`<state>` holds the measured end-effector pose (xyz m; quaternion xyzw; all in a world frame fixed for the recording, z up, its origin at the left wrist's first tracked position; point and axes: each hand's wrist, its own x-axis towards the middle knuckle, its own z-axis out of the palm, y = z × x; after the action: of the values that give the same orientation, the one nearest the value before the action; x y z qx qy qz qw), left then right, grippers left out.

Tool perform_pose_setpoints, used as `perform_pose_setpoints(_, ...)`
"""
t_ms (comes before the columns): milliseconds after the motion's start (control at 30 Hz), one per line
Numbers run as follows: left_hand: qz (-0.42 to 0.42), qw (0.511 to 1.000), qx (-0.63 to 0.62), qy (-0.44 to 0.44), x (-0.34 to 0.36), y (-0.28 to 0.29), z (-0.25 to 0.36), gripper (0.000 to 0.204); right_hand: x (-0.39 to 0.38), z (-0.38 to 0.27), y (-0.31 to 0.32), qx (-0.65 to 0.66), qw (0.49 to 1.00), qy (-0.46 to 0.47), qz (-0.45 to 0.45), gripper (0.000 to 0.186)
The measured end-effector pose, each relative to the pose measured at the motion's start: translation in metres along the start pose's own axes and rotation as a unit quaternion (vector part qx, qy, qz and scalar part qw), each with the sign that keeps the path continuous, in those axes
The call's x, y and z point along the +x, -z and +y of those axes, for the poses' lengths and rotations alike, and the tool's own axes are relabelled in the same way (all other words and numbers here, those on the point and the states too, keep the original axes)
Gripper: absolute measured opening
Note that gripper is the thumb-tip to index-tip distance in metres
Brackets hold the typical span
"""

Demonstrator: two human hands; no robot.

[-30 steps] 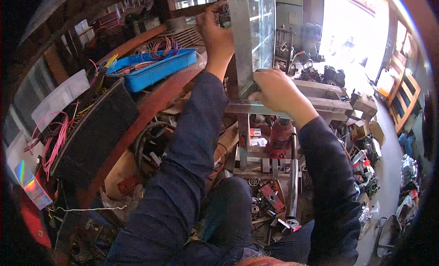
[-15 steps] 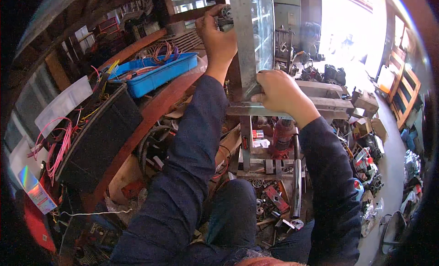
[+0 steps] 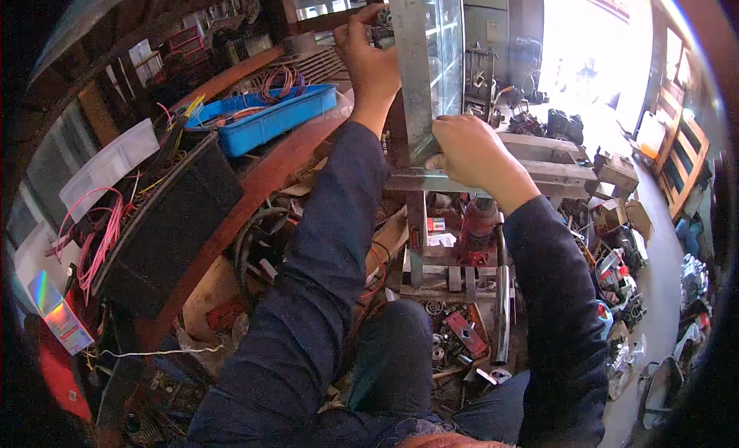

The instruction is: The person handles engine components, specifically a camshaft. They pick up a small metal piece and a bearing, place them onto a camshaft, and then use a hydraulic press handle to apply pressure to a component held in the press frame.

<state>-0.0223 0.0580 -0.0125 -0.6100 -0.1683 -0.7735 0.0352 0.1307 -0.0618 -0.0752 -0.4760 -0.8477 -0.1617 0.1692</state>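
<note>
My left hand (image 3: 368,59) is raised at the upper middle, its fingers curled round a round metal part (image 3: 384,18) with a ringed face, beside a grey metal upright (image 3: 413,71). The upright hides some of that part. My right hand (image 3: 476,154) is closed low against the upright's other side, just above a metal crossbar (image 3: 539,173). Whatever its fingers hold is hidden from view. Below the crossbar stands a red bottle jack (image 3: 478,229), with a shiny metal tube (image 3: 502,309) hanging down beside it.
On the left, a blue tray (image 3: 269,117) of wires and a black bin (image 3: 173,225) stand by a reddish beam (image 3: 208,259). Loose metal parts and a red block (image 3: 466,334) lie below. Boxes and parts clutter the right, near a wooden pallet (image 3: 683,152).
The view has shifted very slightly. My right hand's fingers sit a little closer together against the upright. My left hand stays on the round metal part.
</note>
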Motion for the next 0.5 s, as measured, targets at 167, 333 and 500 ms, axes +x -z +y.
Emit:
perform_pose_setpoints(167,0.015,0.999,0.049,-0.019,-0.002,-0.002,0.007,0.053,-0.003,0.003,-0.002,-0.045,0.998,0.019,0.041,0.039)
perform_pose_setpoints(333,0.012,1.000,0.019,-0.011,-0.001,-0.005,-0.011,0.049,-0.008,0.001,-0.003,-0.004,0.995,0.031,0.091,0.040)
perform_pose_setpoints(500,0.030,0.999,0.017,-0.041,-0.001,-0.009,-0.001,0.041,-0.036,0.016,0.024,0.045,0.987,-0.051,0.144,0.049)
